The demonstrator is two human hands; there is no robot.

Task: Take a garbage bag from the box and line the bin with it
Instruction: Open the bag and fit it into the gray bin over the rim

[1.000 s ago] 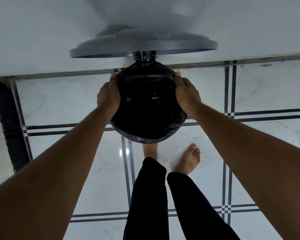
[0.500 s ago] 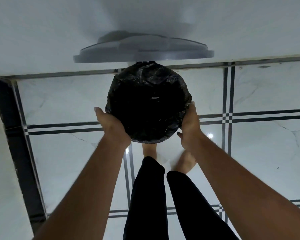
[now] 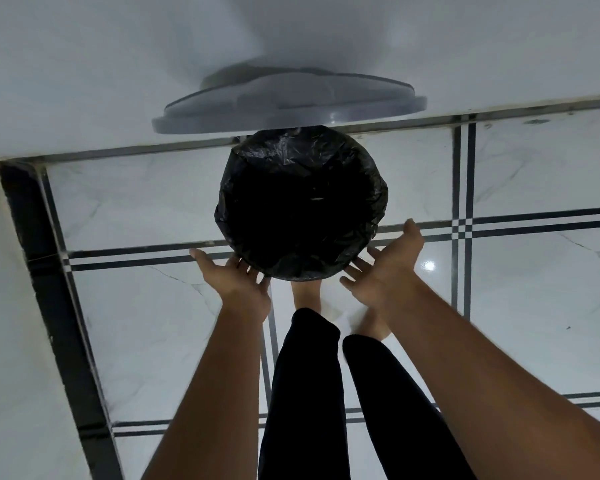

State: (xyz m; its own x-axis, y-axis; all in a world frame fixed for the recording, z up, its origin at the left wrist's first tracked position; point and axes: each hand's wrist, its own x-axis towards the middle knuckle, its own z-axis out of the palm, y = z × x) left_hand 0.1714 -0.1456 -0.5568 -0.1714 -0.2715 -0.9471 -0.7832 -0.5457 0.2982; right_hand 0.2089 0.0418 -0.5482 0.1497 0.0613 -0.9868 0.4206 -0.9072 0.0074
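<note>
The round bin stands on the tiled floor by the wall, and a black garbage bag lines it, folded over the whole rim; the bin's own body is hidden under the plastic. Its grey lid is tipped up against the wall behind. My left hand is at the near-left edge of the rim, fingers spread and straight, fingertips at the bag. My right hand is at the near-right edge, palm up and fingers spread, just clear of the plastic. Neither hand holds anything.
A white wall runs behind the bin, and another wall with a black skirting strip closes the left side. My legs in black trousers and bare feet stand just in front of the bin on the glossy floor.
Both hands have slid from the sides of the rim down to its near edge and let go, opening with fingers spread. The bag now sits folded over the rim.
</note>
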